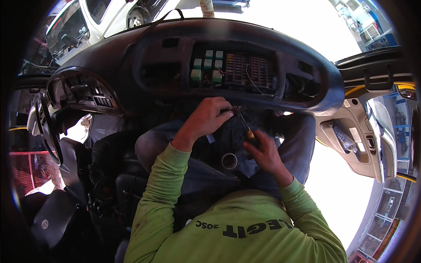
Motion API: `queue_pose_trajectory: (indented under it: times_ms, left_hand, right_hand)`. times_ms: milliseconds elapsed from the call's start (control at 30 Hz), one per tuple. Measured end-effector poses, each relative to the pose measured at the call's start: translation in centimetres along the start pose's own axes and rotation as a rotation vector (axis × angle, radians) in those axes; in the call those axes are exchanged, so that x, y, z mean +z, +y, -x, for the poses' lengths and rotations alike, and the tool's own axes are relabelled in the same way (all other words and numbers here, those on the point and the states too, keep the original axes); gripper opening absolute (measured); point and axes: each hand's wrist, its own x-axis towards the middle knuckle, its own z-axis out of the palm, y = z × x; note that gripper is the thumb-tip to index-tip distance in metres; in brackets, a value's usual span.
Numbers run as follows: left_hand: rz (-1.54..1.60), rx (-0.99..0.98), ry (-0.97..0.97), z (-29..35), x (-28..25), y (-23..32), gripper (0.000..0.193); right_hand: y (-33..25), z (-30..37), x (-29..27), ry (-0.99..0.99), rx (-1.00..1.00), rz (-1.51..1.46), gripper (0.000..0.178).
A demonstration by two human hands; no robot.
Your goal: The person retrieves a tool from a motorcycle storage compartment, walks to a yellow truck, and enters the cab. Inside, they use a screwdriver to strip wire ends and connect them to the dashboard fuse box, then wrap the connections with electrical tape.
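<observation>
The person sat in a car's passenger seat, both hands raised under the dashboard (307,83). The left hand (206,118) was curled shut, its fingertips pinched on something small and dark at the lower edge of the dashboard; what exactly it pinched was too small to tell. The right hand (263,153) sat lower and just to the right, closed around the orange handle of a screwdriver (244,127). The thin shaft ran up and to the left from that hand, its tip meeting the left fingertips. So the screwdriver lay between the two hands, gripped at the bottom by the right and steadied at the top by the left. The hands were near each other but not touching.

Directly above them an open fuse box (232,70) showed green and white relays and rows of small fuses. A roll of tape (229,161) rested on the lap just beside the right hand. The steering wheel (48,131) stood well apart at the left, and the open door (364,140) at the right.
</observation>
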Motion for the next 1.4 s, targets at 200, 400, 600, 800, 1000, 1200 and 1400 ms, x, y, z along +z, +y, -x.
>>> queue_pose_trajectory:
  times_ms: [200, 400, 600, 800, 1000, 1200, 1400]
  left_hand:
    - [-0.019, 0.007, 0.005, 0.0, 0.1, 0.2, 0.017]
    - [-0.025, 0.025, 0.058, 0.0, 0.5, 0.3, 0.016]
    - [-0.095, 0.048, 0.106, -0.1, 1.1, -0.1, 0.016]
    - [-0.07, -0.014, 0.109, -0.1, 1.4, -0.1, 0.015]
    - [-0.006, -0.162, 0.039, -0.1, 1.6, 0.0, 0.016]
    - [-0.231, 0.107, 0.019, 0.2, 1.8, 0.2, 0.021]
    - [-0.24, 0.224, 0.091, 0.3, 2.8, 0.4, 0.027]
  right_hand:
    - [-0.1, 0.0, 0.0, 0.028, -0.005, 0.01, 0.03]
    - [-0.7, 0.1, -0.3, 0.034, 0.017, 0.019, 0.028]
    - [-1.0, 0.0, -1.1, -0.007, 0.01, 0.014, 0.03]
    - [-0.7, -0.1, -1.3, -0.027, 0.001, 0.044, 0.031]
    - [-1.4, 0.0, -1.5, -0.007, 0.006, 0.115, 0.028]
    - [-2.7, -0.4, -4.8, -0.106, 0.042, 0.116, 0.025]
    - [-2.1, -0.5, -6.4, -0.129, -0.01, 0.113, 0.027]
